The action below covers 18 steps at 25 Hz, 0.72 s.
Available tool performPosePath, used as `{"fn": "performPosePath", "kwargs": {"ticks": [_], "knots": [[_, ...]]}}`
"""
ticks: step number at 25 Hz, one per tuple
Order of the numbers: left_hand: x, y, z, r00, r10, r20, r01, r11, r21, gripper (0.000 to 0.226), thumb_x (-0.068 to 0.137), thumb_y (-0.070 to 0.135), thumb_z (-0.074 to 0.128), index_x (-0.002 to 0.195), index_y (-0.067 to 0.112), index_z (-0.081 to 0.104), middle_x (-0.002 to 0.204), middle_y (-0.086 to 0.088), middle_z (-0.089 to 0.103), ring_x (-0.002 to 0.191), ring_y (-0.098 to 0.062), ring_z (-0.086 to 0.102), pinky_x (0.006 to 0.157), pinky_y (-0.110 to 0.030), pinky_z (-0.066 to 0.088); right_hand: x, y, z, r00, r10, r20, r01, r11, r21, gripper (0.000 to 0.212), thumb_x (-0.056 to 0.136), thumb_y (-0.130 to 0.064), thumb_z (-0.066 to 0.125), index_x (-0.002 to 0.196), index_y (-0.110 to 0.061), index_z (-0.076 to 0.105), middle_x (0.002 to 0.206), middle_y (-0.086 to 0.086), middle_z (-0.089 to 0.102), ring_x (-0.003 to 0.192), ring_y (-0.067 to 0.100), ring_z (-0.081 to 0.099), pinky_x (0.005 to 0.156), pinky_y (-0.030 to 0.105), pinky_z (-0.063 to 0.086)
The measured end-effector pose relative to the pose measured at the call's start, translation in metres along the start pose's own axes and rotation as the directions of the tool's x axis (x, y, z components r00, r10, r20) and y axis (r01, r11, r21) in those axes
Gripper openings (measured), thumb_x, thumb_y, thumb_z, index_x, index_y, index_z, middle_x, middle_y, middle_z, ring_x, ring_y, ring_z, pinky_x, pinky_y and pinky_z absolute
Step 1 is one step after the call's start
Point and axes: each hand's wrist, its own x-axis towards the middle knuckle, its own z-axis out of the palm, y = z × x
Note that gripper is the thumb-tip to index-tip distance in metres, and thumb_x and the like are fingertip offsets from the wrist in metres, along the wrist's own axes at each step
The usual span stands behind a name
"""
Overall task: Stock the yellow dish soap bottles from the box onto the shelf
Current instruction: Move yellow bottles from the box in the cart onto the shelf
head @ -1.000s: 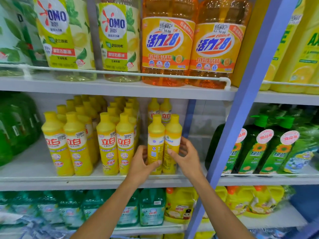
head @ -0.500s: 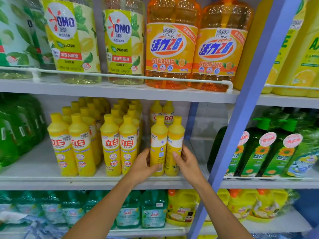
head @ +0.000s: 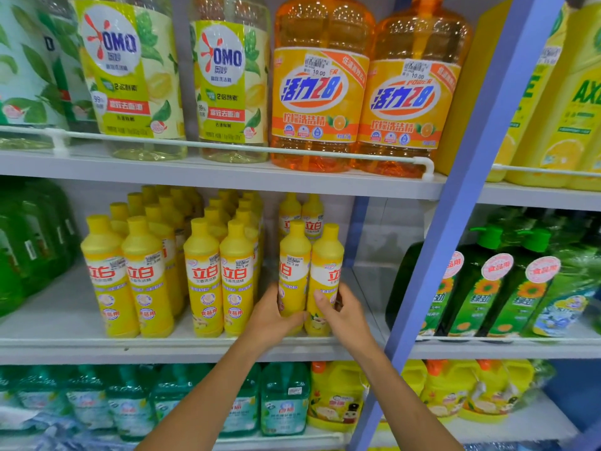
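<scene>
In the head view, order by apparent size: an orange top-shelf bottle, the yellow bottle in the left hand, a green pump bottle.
1. orange bottle
2. green pump bottle and yellow bottle in the left hand: similar height, so not ranked.

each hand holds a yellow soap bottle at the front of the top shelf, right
Wrong shelf: the head view shows the left hand and right hand each holding a yellow soap bottle at the front of the middle shelf, not the top.
</scene>
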Motion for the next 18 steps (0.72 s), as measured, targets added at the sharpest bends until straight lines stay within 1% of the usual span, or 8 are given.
{"fn": "performPosePath", "kwargs": {"ticks": [2,4,6,9,12,14,16,18], "knots": [[-0.001,-0.006,-0.005,1.0,0.006,0.027,-0.006,1.0,-0.004,0.072,0.068,0.042,0.084,0.132,0.029,0.054,0.124,0.012,0.069,0.114,-0.005,0.065,0.1,-0.041,0.055,0.0,0.004,-0.011,0.997,-0.015,0.077,0.015,1.0,0.009,0.043,0.093,-0.03,0.069,0.132,-0.017,0.058,0.126,-0.004,0.07,0.119,0.013,0.066,0.099,0.032,0.055],[-0.002,-0.013,-0.005,1.0,-0.008,0.001,0.008,1.0,-0.01,0.076,0.065,0.048,0.085,0.131,0.028,0.055,0.124,0.011,0.069,0.115,-0.007,0.066,0.1,-0.044,0.054,0.0,0.008,-0.013,0.998,0.002,0.062,-0.002,1.0,-0.004,0.043,0.089,-0.029,0.072,0.128,-0.018,0.059,0.123,-0.005,0.071,0.116,0.012,0.067,0.1,0.035,0.055],[-0.002,-0.011,-0.001,0.998,-0.023,-0.065,0.023,1.0,-0.011,0.075,0.064,0.044,0.088,0.128,0.026,0.054,0.121,0.009,0.07,0.111,-0.008,0.067,0.097,-0.042,0.056,0.001,0.011,-0.007,1.0,0.014,-0.02,-0.015,1.0,-0.022,0.049,0.084,-0.034,0.077,0.127,-0.018,0.059,0.12,-0.005,0.073,0.112,0.011,0.069,0.098,0.039,0.057],[0.0,-0.002,0.006,0.987,-0.034,-0.158,0.035,0.999,0.004,0.072,0.065,0.03,0.093,0.123,0.02,0.053,0.117,0.003,0.07,0.105,-0.01,0.068,0.092,-0.039,0.058,0.002,0.011,0.004,0.993,0.011,-0.121,-0.017,0.999,-0.046,0.059,0.079,-0.034,0.083,0.13,-0.018,0.058,0.118,-0.006,0.072,0.107,0.007,0.069,0.093,0.033,0.058],[-0.001,-0.001,0.005,0.986,-0.065,-0.154,0.067,0.998,0.011,0.072,0.062,0.029,0.095,0.12,0.02,0.053,0.114,0.004,0.07,0.101,-0.01,0.068,0.09,-0.038,0.059,0.001,0.012,-0.001,0.994,0.047,-0.095,-0.054,0.996,-0.076,0.061,0.079,-0.031,0.085,0.131,-0.02,0.057,0.119,-0.009,0.071,0.108,0.004,0.069,0.093,0.03,0.058],[-0.004,-0.005,0.005,0.984,-0.047,-0.173,0.053,0.998,0.03,0.066,0.065,0.025,0.094,0.118,0.019,0.055,0.112,0.005,0.07,0.101,-0.01,0.068,0.088,-0.034,0.059,-0.003,0.016,-0.009,0.997,0.065,-0.041,-0.071,0.984,-0.161,0.057,0.078,-0.027,0.086,0.127,-0.02,0.059,0.116,-0.01,0.072,0.106,0.0,0.069,0.094,0.03,0.058],[-0.008,-0.006,0.009,0.97,-0.03,-0.24,0.045,0.998,0.054,0.058,0.068,0.02,0.092,0.115,0.017,0.058,0.109,0.004,0.071,0.1,-0.011,0.068,0.086,-0.03,0.058,-0.006,0.018,-0.012,0.996,0.08,-0.028,-0.085,0.967,-0.239,0.051,0.077,-0.028,0.086,0.121,-0.02,0.062,0.112,-0.013,0.072,0.1,-0.005,0.069,0.092,0.026,0.058],[-0.008,-0.006,0.013,0.953,-0.027,-0.303,0.051,0.996,0.073,0.055,0.068,0.021,0.092,0.112,0.017,0.06,0.105,0.005,0.071,0.096,-0.01,0.069,0.083,-0.03,0.059,-0.007,0.02,-0.01,0.997,0.063,-0.053,-0.075,0.954,-0.291,0.046,0.078,-0.03,0.086,0.118,-0.023,0.064,0.109,-0.012,0.073,0.097,-0.006,0.069,0.09,0.022,0.058]]}}
